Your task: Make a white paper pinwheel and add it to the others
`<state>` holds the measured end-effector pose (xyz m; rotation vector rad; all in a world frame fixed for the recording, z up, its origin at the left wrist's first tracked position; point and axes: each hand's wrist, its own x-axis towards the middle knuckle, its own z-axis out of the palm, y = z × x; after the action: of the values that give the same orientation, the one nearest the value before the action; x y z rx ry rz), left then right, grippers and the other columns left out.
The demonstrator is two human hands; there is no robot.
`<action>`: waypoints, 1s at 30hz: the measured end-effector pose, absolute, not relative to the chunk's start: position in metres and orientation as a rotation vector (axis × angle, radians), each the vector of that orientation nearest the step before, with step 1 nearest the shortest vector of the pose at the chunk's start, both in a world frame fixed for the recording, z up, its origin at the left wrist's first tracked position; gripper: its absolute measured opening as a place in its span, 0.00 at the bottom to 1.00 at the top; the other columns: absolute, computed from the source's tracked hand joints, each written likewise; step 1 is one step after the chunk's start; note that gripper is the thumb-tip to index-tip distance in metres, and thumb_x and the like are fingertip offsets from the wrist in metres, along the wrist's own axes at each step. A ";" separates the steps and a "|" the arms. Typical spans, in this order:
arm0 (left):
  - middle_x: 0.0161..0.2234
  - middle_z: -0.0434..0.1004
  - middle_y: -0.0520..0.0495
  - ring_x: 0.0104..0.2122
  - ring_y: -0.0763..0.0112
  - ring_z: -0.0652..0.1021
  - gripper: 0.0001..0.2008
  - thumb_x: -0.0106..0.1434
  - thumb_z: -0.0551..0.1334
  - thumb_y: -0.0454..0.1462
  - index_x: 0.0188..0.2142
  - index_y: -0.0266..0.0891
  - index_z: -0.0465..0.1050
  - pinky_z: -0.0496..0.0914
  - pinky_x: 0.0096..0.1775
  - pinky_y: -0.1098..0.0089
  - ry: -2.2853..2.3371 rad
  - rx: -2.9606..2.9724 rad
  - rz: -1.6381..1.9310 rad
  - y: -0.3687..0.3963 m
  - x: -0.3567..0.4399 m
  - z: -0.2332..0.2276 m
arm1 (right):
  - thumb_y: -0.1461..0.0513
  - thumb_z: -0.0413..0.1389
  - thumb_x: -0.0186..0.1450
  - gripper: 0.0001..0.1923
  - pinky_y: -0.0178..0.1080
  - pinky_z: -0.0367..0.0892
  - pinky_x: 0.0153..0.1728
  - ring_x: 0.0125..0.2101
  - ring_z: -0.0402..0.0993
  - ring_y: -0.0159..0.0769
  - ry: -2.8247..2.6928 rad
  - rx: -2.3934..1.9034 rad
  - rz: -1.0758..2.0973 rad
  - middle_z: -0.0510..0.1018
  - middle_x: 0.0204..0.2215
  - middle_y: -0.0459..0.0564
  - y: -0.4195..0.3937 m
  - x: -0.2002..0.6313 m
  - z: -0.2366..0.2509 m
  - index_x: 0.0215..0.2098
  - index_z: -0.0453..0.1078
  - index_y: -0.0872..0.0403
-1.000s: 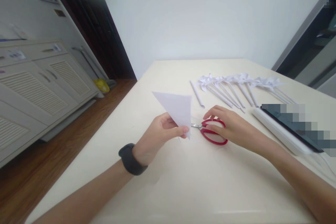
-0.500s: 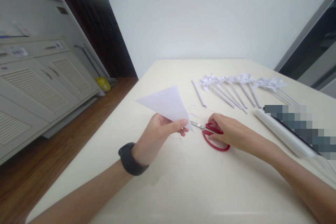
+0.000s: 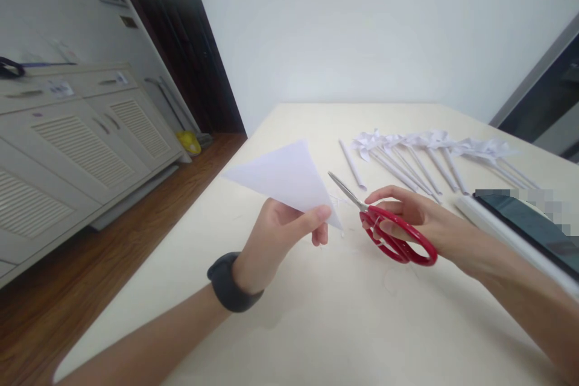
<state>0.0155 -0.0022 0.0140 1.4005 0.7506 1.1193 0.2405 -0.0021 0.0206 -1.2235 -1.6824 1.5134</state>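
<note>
Between thumb and fingers, my left hand (image 3: 294, 226) pinches one corner of a white sheet of paper folded into a triangle (image 3: 283, 175), held up over the table. To its right, my right hand (image 3: 402, 214) grips a pair of red-handled scissors (image 3: 389, 232) near the pivot. The scissors' blades (image 3: 346, 188) look closed and point up and left, apart from the paper. Thin white paper scraps (image 3: 337, 200) lie on the table behind and below the hands.
Several white paper pinwheels (image 3: 434, 140) on rolled paper sticks lie at the table's back right. A single paper tube (image 3: 353, 164) rests left of them. On the right is a white object with a dark top (image 3: 511, 226), partly blurred. The cream table (image 3: 316, 338) ends left above a wooden floor.
My right hand has lifted the scissors off the table and changed its hold from the handle loops to near the pivot. The folded paper stays in my left hand. The view shifted slightly.
</note>
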 end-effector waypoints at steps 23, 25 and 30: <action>0.15 0.63 0.55 0.16 0.77 0.67 0.13 0.60 0.59 0.39 0.21 0.38 0.67 0.62 0.20 0.73 0.733 1.323 1.125 -0.009 0.017 0.014 | 0.39 0.53 0.52 0.30 0.26 0.44 0.11 0.12 0.52 0.17 -1.245 -0.724 2.147 0.61 0.25 0.41 -0.037 0.215 0.004 0.43 0.60 0.47; 0.15 0.64 0.55 0.16 0.77 0.67 0.13 0.59 0.59 0.39 0.20 0.38 0.67 0.61 0.20 0.73 0.742 1.322 1.125 -0.009 0.017 0.014 | 0.40 0.53 0.53 0.27 0.26 0.44 0.12 0.12 0.51 0.16 -1.286 -0.833 2.090 0.60 0.25 0.41 -0.040 0.213 0.007 0.42 0.61 0.48; 0.14 0.65 0.54 0.15 0.75 0.67 0.14 0.59 0.60 0.40 0.19 0.38 0.67 0.62 0.20 0.72 0.775 1.338 1.114 -0.008 0.015 0.014 | 0.43 0.53 0.57 0.25 0.27 0.43 0.10 0.10 0.48 0.17 -1.332 -0.825 1.966 0.61 0.22 0.40 -0.041 0.210 0.005 0.46 0.61 0.47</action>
<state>0.0152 -0.0081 0.0144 1.3379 0.7755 1.1144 0.2098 -0.0411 0.0048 -0.8248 -1.3319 1.9665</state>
